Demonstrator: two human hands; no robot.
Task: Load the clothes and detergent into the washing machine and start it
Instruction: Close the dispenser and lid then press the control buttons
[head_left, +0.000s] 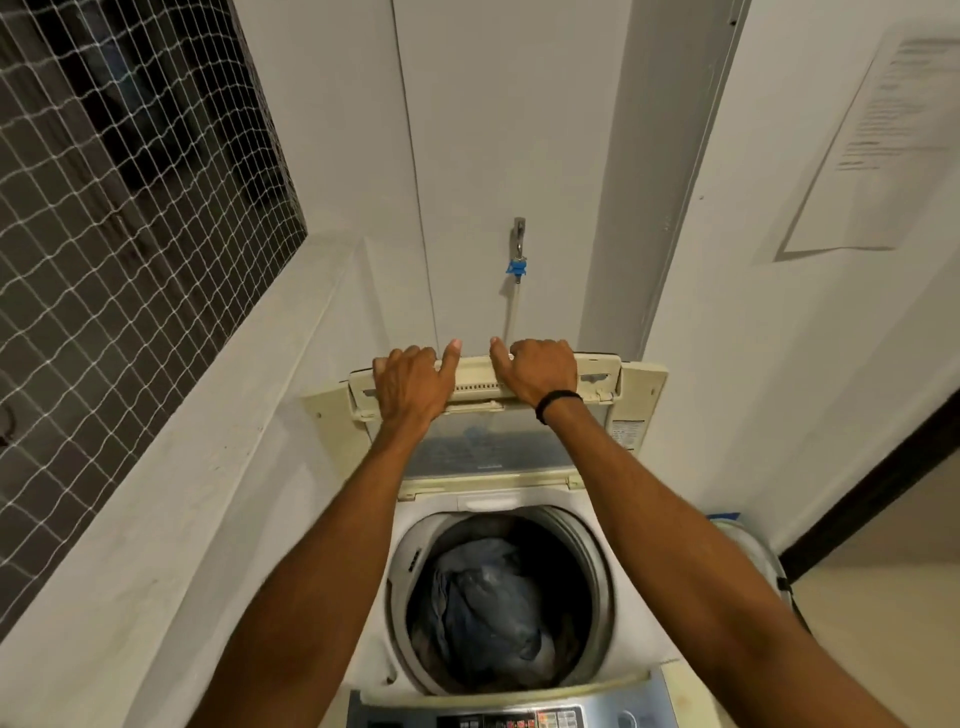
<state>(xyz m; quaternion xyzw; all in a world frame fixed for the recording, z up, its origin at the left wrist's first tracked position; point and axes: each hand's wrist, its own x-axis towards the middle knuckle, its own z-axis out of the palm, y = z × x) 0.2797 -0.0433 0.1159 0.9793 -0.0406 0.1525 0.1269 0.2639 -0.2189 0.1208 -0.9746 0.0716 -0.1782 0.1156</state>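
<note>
Nearest you sits the washing machine's (636, 642) control panel (519, 719). Beyond it, blue clothes (488, 603) lie in the open drum (402, 577). Farther back, your left hand (410, 382) and right hand (543, 369) both grasp the raised lid (480, 382), fingers curled over its top edge.

Head view, close above washing machine (597, 571)

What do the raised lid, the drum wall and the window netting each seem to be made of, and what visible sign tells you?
The lid looks like plastic: matte, yellowed cream, with moulded slots. The drum wall is probably metal: grey with a dull sheen. The window netting seems knotted white cord: thin strands sagging unevenly.
</note>
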